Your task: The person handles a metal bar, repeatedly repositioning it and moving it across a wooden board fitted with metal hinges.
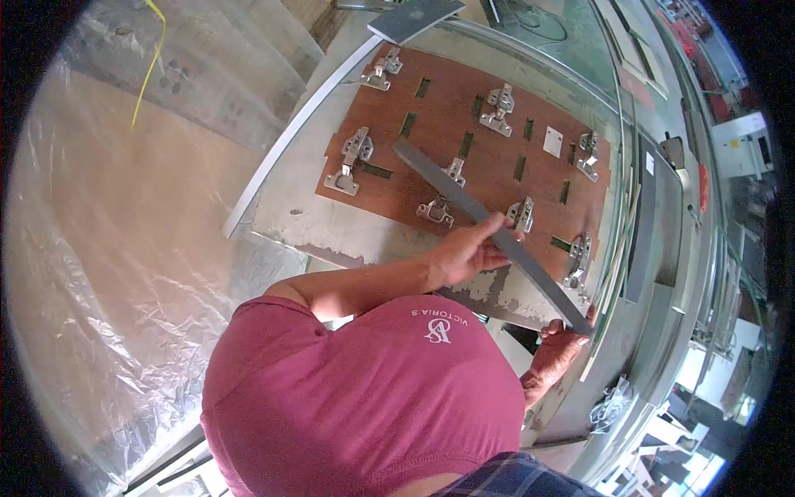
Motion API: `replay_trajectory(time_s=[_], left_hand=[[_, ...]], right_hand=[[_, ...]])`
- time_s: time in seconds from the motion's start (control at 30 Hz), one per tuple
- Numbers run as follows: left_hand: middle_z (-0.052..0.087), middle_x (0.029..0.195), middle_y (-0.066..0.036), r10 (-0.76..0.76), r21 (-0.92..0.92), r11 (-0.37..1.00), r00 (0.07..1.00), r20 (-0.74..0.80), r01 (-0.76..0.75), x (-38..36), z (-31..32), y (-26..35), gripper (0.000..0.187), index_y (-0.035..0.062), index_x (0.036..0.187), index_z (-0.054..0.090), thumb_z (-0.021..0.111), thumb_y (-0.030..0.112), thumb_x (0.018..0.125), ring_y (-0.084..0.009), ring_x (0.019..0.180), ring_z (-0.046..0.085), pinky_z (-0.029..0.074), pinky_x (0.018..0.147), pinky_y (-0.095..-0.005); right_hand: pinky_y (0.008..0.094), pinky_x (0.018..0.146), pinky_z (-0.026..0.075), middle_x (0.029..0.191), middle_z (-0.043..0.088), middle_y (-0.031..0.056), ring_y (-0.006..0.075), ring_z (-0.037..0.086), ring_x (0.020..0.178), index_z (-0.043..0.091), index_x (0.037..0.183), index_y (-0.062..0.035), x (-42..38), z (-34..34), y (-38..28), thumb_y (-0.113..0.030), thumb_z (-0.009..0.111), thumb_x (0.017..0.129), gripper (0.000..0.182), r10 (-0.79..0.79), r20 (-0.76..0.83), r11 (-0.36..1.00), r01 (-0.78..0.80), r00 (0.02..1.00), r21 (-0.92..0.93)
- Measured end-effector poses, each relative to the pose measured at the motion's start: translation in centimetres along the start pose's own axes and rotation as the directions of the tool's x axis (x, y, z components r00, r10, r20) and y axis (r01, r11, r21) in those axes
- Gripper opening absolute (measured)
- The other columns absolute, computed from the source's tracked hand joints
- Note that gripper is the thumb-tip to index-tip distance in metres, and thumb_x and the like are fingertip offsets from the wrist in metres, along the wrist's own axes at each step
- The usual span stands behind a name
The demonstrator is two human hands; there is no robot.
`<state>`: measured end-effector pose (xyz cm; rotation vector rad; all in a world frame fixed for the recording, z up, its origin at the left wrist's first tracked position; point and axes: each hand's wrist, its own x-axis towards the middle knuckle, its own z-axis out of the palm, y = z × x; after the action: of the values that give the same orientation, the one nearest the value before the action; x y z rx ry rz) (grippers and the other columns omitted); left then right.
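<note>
Maroon shirt [364, 389]; grey strip [538, 276], pinched mid-length in left hand [458, 255], near end in right hand [556, 358]; hinges [358, 149] on brown board [447, 108] beyond left hand, knock risk if strip's far end dips

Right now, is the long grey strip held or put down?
Held: the left hand grips the grey strip near its middle, the right hand its end.

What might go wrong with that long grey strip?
The strip slants over metal hinges on the brown board, so a dip might knock one. The right hand has only its near end, which could slip. The left hand is close to a hinge and might bump it.
</note>
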<state>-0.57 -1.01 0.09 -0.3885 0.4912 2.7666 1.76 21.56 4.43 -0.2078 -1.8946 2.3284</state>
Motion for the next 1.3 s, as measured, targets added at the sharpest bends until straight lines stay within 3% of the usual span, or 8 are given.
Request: replay_trajectory(time_s=[0.1,0.27,0.6,0.7,0.87,1.0,1.13,1.3], left_hand=[[0.056,0.113,-0.009,-0.112,0.022,0.993,0.994,0.001,0.112,1.0,1.4,-2.6,0.031,0.0115,0.11,0.05,0.046,0.035,0.089,-0.0216,0.105,0.053,0.041,0.093,-0.0389],[0.056,0.113,-0.009,-0.261,0.007,0.965,0.965,0.013,0.261,1.5,1.7,-3.9,0.032,0.0121,0.111,0.051,0.05,0.034,0.088,-0.022,0.105,0.054,0.04,0.095,-0.0379],[0.056,0.112,-0.01,-0.334,0.172,0.931,0.942,0.044,0.322,1.4,1.6,-4.7,0.035,0.0111,0.115,0.049,0.048,0.034,0.089,-0.0223,0.103,0.055,0.042,0.093,-0.0388],[0.055,0.112,-0.01,-0.405,0.154,0.905,0.914,0.035,0.396,1.6,2.5,-5.2,0.035,0.01,0.116,0.049,0.047,0.033,0.089,-0.0252,0.104,0.054,0.041,0.094,-0.0409],[0.053,0.108,-0.015,-0.55,0.329,0.81,0.823,0.139,0.486,2.7,5.6,-7.4,0.038,0.0082,0.118,0.045,0.046,0.034,0.09,-0.0302,0.106,0.051,0.036,0.097,-0.0435],[0.048,0.112,-0.023,-0.628,0.346,0.746,0.774,0.079,0.569,3.1,5.2,-10.5,0.045,0.0032,0.114,0.044,0.05,0.038,0.087,-0.0329,0.104,0.052,0.041,0.094,-0.0425],[0.054,0.107,-0.02,-0.674,0.324,0.708,0.737,0.049,0.627,2.8,4.6,-11.0,0.037,0.0059,0.113,0.047,0.048,0.034,0.089,-0.0307,0.101,0.054,0.041,0.094,-0.0414],[0.055,0.107,-0.017,-0.732,0.385,0.641,0.68,0.046,0.664,3.2,6.4,-11.4,0.039,0.0061,0.11,0.045,0.051,0.036,0.087,-0.028,0.099,0.056,0.042,0.093,-0.0404]], right_hand=[[0.0231,0.049,0.039,0.084,0.055,0.0047,0.0114,0.051,0.06,0.044,0.116,-0.0042,0.0,-2.7,0.5,-0.049,0.059,0.078,0.06,0.075,-0.046,0.989,-0.069,0.996,0.131],[0.0223,0.05,0.039,0.081,0.055,0.0037,0.0107,0.051,0.061,0.049,0.11,-0.0056,-0.6,-4.4,0.2,-0.048,0.059,0.079,0.053,0.049,-0.139,0.993,-0.033,0.989,0.112],[0.0246,0.054,0.044,0.086,0.058,0.0071,0.0134,0.054,0.067,0.046,0.114,-0.0028,-3.1,-7.1,1.5,-0.038,0.05,0.087,0.045,0.081,-0.152,0.978,-0.049,0.985,0.205],[0.0248,0.054,0.043,0.086,0.058,0.0051,0.0121,0.053,0.066,0.049,0.111,-0.0049,-4.5,-8.4,1.5,-0.043,0.051,0.085,0.046,0.088,-0.238,0.984,-0.047,0.967,0.174],[0.0245,0.055,0.042,0.086,0.058,0.0029,0.0108,0.053,0.066,0.051,0.108,-0.0078,-7.9,-12.0,1.4,-0.048,0.052,0.084,0.047,0.06,-0.408,0.985,0.011,0.911,0.172],[0.0221,0.054,0.042,0.084,0.058,0.0047,0.0097,0.053,0.064,0.05,0.11,-0.0074,-10.2,-12.0,0.1,-0.045,0.049,0.086,0.045,-0.014,-0.503,0.997,0.049,0.864,0.057],[0.022,0.051,0.044,0.079,0.057,0.002,0.0106,0.054,0.065,0.05,0.11,-0.0078,-11.4,-11.0,0.3,-0.043,0.052,0.085,0.043,0.048,-0.619,0.993,0.029,0.784,0.115],[0.0238,0.054,0.045,0.078,0.058,0.0053,0.0109,0.055,0.064,0.046,0.112,-0.0077,-13.3,-11.0,0.5,-0.043,0.051,0.086,0.044,-0.011,-0.613,0.985,0.115,0.79,0.131]])
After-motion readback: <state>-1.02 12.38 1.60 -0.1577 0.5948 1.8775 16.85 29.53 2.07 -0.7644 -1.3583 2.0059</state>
